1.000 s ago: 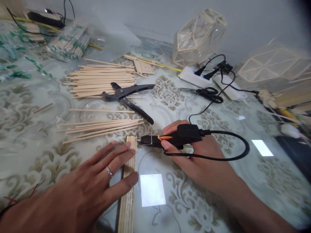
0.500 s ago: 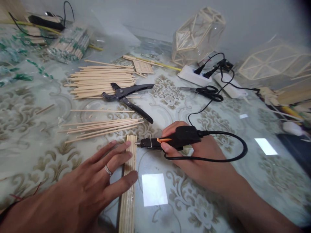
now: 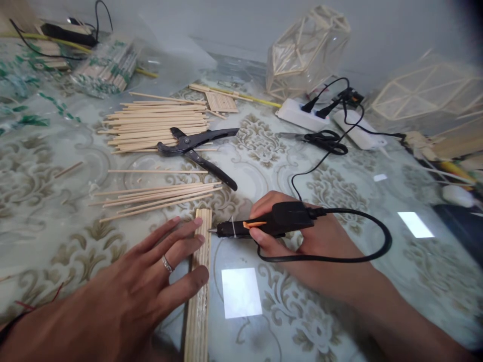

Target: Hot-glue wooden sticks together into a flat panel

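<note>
A long narrow strip of wooden sticks set side by side (image 3: pixel 198 306) lies on the table, running away from me. My left hand (image 3: pixel 151 271), with a ring on one finger, rests on it with fingers stretched out and spread. Several of its fingertips touch the top, and the thumb lies across it nearer to me. My right hand (image 3: pixel 294 241) is closed around a black hot glue gun (image 3: pixel 290 216) with an orange trigger. The metal nozzle points left at the strip's right edge, close to the far end; whether it touches cannot be made out.
Beyond the strip lie loose sticks (image 3: pixel 162 197), black cutters (image 3: pixel 188 143) and a larger stick pile (image 3: pixel 151 120). Scissors (image 3: pixel 326 142) and a white power strip (image 3: pixel 302 116) with cords stand right of them. Stick-framed polyhedra (image 3: pixel 307 55) and bagged sticks (image 3: pixel 107 65) are at the back.
The glue gun's nozzle has moved slightly toward me along the strip's right edge, and its cord loop has shifted. My left thumb has drawn a little to the left.
</note>
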Action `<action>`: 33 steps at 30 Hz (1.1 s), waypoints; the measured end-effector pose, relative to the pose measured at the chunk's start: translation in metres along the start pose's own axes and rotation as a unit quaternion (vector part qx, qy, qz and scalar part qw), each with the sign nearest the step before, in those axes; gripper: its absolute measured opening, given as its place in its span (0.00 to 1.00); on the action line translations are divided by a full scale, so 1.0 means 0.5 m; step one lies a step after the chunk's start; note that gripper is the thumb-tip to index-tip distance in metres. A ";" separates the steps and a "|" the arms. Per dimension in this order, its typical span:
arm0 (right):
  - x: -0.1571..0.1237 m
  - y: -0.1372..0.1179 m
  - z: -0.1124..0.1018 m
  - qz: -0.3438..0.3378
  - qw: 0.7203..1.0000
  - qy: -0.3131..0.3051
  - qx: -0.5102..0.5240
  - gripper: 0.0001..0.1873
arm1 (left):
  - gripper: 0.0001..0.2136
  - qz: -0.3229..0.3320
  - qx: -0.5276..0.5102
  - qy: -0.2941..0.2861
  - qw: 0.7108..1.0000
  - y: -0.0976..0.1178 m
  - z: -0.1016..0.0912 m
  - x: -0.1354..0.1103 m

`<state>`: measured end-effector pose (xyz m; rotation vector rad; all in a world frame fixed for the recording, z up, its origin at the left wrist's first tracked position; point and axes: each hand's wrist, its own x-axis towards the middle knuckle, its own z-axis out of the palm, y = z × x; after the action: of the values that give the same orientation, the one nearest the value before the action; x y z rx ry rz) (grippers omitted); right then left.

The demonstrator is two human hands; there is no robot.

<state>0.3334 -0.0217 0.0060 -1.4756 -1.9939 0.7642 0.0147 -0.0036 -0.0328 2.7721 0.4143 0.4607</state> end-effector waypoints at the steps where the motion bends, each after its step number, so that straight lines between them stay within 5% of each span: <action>1: -0.002 0.001 -0.001 0.003 1.000 -0.003 0.005 0.14 | 0.48 -0.001 -0.001 0.001 1.000 0.001 -0.001 0.002; 33: -0.015 -0.008 -0.018 0.003 0.998 -0.063 0.025 0.07 | 0.41 -0.018 0.010 0.009 1.000 0.005 -0.003 0.025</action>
<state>0.3390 -0.0286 0.0146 -1.4386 -2.0470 0.9225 0.0262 -0.0013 -0.0274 2.7760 0.4746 0.4760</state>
